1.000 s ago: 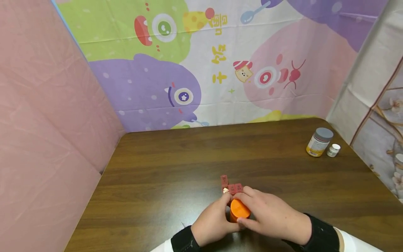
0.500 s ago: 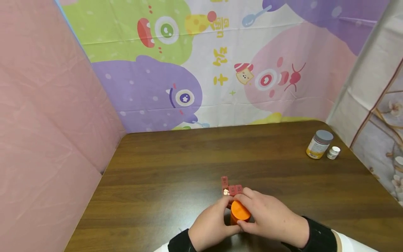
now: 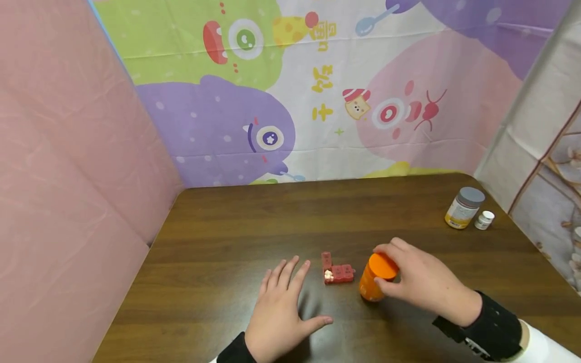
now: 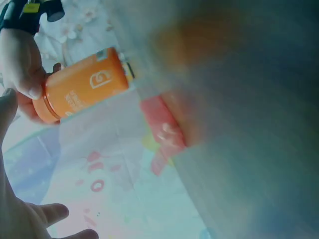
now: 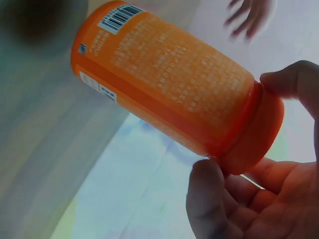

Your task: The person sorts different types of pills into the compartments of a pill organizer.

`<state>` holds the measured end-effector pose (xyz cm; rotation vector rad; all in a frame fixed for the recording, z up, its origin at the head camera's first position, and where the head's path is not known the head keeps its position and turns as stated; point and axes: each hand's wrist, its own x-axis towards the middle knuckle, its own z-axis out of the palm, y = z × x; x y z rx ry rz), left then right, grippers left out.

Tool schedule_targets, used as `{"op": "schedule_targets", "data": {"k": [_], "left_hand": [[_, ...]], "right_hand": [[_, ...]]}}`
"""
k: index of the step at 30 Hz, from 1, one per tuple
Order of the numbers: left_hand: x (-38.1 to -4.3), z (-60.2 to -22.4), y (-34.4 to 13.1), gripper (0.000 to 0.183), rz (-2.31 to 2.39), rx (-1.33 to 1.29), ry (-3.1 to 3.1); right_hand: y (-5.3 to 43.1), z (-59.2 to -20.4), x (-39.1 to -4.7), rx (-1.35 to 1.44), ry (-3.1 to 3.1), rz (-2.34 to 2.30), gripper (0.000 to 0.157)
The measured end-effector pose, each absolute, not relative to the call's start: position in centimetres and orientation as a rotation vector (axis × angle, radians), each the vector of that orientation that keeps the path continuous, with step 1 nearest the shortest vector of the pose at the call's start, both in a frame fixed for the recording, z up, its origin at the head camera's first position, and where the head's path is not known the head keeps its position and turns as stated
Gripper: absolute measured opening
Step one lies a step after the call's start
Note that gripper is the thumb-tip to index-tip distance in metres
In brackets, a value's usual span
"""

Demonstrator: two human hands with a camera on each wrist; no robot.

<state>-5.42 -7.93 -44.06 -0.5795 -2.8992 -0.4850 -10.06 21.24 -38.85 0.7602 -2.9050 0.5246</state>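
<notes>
My right hand (image 3: 419, 275) grips an orange bottle (image 3: 372, 285) by its orange cap (image 3: 383, 266), thumb on one side and fingers on the other. In the right wrist view the bottle (image 5: 164, 79) shows a barcode and rows of small print. My left hand (image 3: 281, 307) is spread over the table with straight fingers and holds nothing. Between the hands lies a small dark red pill box (image 3: 343, 274). One of its lids (image 3: 326, 260) stands open, and pale pieces (image 3: 329, 275) fill that compartment.
At the back right of the wooden table (image 3: 236, 227) stand a jar with a grey lid (image 3: 463, 207) and a small white bottle (image 3: 484, 220). A cartoon-printed cloth (image 3: 317, 151) hangs behind, and a pink cloth (image 3: 77, 176) on the left.
Both hands were together around the orange bottle. My left hand has let go and moved left with fingers spread; my right hand has carried the bottle to the right, uncovering the pill box.
</notes>
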Motion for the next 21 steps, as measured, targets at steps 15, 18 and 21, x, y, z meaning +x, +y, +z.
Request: {"op": "schedule_targets", "data": {"k": [15, 18, 21], "left_hand": [[-5.2, -44.9, -9.3, 0.107, -0.433, -0.520, -2.899], [-5.1, -44.9, -9.4, 0.107, -0.441, -0.516, -2.897], [-5.1, -45.0, -9.5, 0.108, -0.442, -0.512, -2.896]], "right_hand": [[32.2, -39.6, -20.3, 0.287, -3.024, 0.388, 0.060], [33.1, -39.9, -21.4, 0.247, -3.041, 0.379, 0.062], [33.7, -40.1, -22.3, 0.213, -3.041, 0.381, 0.061]]}}
